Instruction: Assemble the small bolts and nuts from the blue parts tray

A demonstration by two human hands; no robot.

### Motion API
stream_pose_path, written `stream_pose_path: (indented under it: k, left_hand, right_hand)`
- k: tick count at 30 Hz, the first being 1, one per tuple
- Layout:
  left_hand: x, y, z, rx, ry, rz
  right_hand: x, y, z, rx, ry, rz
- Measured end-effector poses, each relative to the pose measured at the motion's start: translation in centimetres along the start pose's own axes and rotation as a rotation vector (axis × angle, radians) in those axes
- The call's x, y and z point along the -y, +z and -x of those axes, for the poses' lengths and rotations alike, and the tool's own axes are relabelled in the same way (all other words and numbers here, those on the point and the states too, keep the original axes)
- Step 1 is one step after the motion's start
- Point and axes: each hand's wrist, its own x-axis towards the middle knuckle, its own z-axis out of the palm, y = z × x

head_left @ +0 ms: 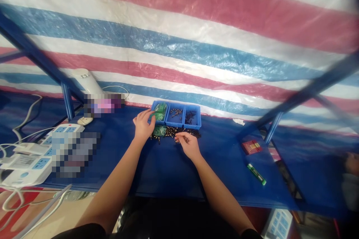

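Note:
My left hand is at the left compartment of a blue divided tray, thumb and forefinger apart beside the green pieces inside. Another green piece lies in front of the tray, at the left end of a loose pile of small black and brass-coloured screw-like parts. At the pile's near edge my right hand has thumb and fingers pinched together; what is between them is too small to make out. Small brass-coloured parts lie in the middle compartment, dark ones in the right.
On the blue table a red box and a green tube-like packet lie to the right. White power strips with cables crowd the left, near a white cylinder. Blue metal struts slant on both sides; striped sheeting hangs behind.

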Motion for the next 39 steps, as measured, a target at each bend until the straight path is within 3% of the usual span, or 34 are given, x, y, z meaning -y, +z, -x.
stream_pose_path:
  k: [2,6,8,21,25,28,33,36,39]
  left_hand:
    - [-0.1,-0.7,1.2,-0.035,-0.055,-0.026]
    - [-0.5,-1.3,3.6,0.232,0.159,-0.066]
    - [-0.5,-1.3,4.2,0.299,0.221,-0.066]
    - [-0.2,-1.0,3.4,0.317,0.325,-0.031]
    - [-0.6,-1.5,3.2,0.129,0.278,0.063]
    - [-2.4,-1.5,3.8,0.011,0.195,0.186]
    - [-5.6,0.2,6.3,0.136,0.053,0.49]
    - [-6.0,1.4,7.5,0.146,-0.076,0.585]
    - [-5.7,1.7,8.0,0.167,-0.072,0.608]
  right_hand:
    - [0.1,0.0,0.0,-0.004,0.002,0.009]
    - [0.2,0.0,0.1,-0.003,-0.004,0.031]
    - [0.2,0.1,0.2,0.0,-0.009,0.045]
    - [-0.2,-0.1,-0.1,0.0,-0.025,0.059]
    - [0.0,-0.1,-0.1,-0.015,-0.06,0.096]
    - [0.4,-0.2,-0.1,-0.072,-0.126,0.119]
    - [0.1,-0.2,-0.3,-0.059,-0.101,0.093]
    - [-0.4,-0.2,-0.5,-0.072,0.002,0.012]
    - [-0.6,-0.2,-0.7,-0.134,0.075,-0.058]
